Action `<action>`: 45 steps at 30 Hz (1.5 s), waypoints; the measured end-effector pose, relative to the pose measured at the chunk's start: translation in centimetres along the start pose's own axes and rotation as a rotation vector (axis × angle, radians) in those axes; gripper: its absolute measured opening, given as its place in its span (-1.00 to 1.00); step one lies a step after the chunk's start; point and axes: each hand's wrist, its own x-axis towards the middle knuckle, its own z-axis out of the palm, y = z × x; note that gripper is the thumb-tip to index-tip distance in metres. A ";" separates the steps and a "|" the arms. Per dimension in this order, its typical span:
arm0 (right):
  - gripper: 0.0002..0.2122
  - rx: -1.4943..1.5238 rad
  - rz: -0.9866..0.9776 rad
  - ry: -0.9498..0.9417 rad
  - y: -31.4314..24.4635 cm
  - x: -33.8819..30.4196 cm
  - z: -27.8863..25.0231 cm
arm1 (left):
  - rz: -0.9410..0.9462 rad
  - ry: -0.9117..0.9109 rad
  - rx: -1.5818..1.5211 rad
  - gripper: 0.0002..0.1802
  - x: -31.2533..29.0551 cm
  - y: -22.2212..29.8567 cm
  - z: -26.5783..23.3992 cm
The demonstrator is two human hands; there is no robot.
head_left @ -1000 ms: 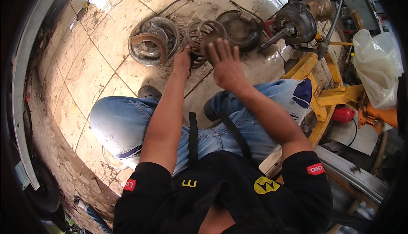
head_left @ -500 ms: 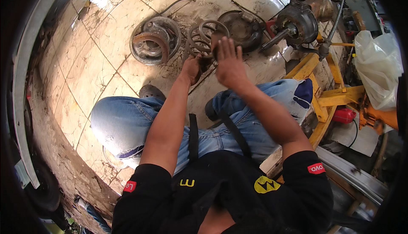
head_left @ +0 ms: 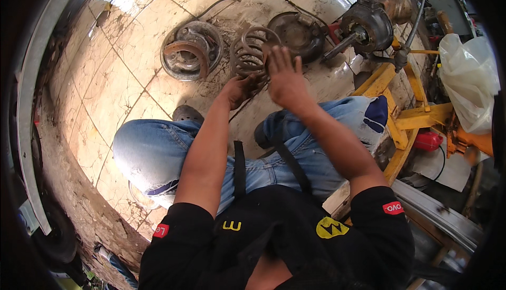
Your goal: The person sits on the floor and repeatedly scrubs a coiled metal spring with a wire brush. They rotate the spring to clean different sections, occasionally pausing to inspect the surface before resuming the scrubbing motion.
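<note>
My left hand is closed around the lower end of a dark, rusty brown piece, mostly hidden between my hands. Against its right side lies my right hand, palm down with the fingers stretched out and close together. Just beyond my hands, a rusty coil spring stands on the tiled floor. A round metal drum plate is to its left, with a curved rusty brake shoe lying on it. Behind my right fingertips is a black round backing plate.
At the right, an axle assembly with a hub rests by a yellow stand. Beyond that are a clear plastic bag and a red object. Thin black cables run over the floor. A long metal rail edges the left.
My left hand has turned and shifted slightly, its fingers now reaching further under the brown piece. My right hand stays against it, moved only a little.
</note>
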 end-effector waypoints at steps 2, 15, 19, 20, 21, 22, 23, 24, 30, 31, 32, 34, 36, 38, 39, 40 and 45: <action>-0.36 0.090 -0.057 -0.061 -0.5 -0.3 0.1 | 0.025 0.020 -0.008 -0.56 0.2 0.0 0.4; -0.33 -0.010 -0.006 -0.034 0.3 0.2 -0.6 | 0.072 0.406 0.200 -0.74 0.5 1.8 1.4; -0.36 -0.021 -0.050 -0.102 1.5 0.4 -1.7 | 0.004 0.472 0.317 -0.72 -0.1 3.0 1.5; -0.37 -0.042 -0.040 -0.080 1.3 0.1 -1.3 | -0.024 0.539 0.384 -0.69 0.2 3.3 1.8; -0.37 -0.067 -0.035 -0.050 1.0 0.2 -1.0 | -0.042 0.607 0.451 -0.65 0.4 3.7 1.9; -0.37 -0.093 -0.031 -0.020 0.6 0.3 -0.6 | 0.010 0.565 0.413 -0.61 0.3 3.5 1.5; -0.38 -0.024 -0.085 -0.040 -0.3 -0.3 0.0 | 0.063 0.524 0.374 -0.56 0.2 3.1 0.8; -0.38 -0.016 -0.106 -0.076 -0.2 0.2 -0.6 | 0.120 0.487 0.330 -0.51 0.0 2.9 0.3; -0.42 -0.087 -0.101 -0.033 -0.4 -0.2 -0.9 | 0.260 0.393 0.238 -0.40 -2.3 4.5 3.4; -0.44 0.106 -0.133 -0.042 -1.0 -0.6 -0.8 | 0.266 0.391 0.214 -0.39 -2.3 4.6 3.5; -0.44 0.036 -0.151 -0.078 -0.5 -0.3 -1.0 | 0.272 0.388 0.190 -0.39 -2.3 4.7 3.6; -0.45 -0.101 -0.194 -0.162 0.7 0.3 -2.9 | 0.262 0.444 0.265 -0.37 -1.8 4.1 2.8; -0.44 -0.244 -0.224 -0.087 2.1 0.8 -2.5 | 0.237 0.540 0.471 -0.36 0.2 4.0 1.6; -0.43 -0.413 -0.264 -0.060 2.5 0.7 -2.2 | 0.289 0.467 0.466 -0.35 0.4 3.4 1.3; -0.44 -0.284 -0.261 -0.075 2.0 0.1 -2.1 | 0.318 0.435 0.463 -0.34 0.3 3.5 1.1; -0.43 -0.176 -0.264 -0.098 1.5 0.0 -2.5 | 0.339 0.440 0.443 -0.34 0.6 3.3 0.2; -0.45 -0.102 -0.235 -0.194 1.2 0.4 -5.4 | 0.172 0.537 0.627 -0.35 -1.1 5.7 3.4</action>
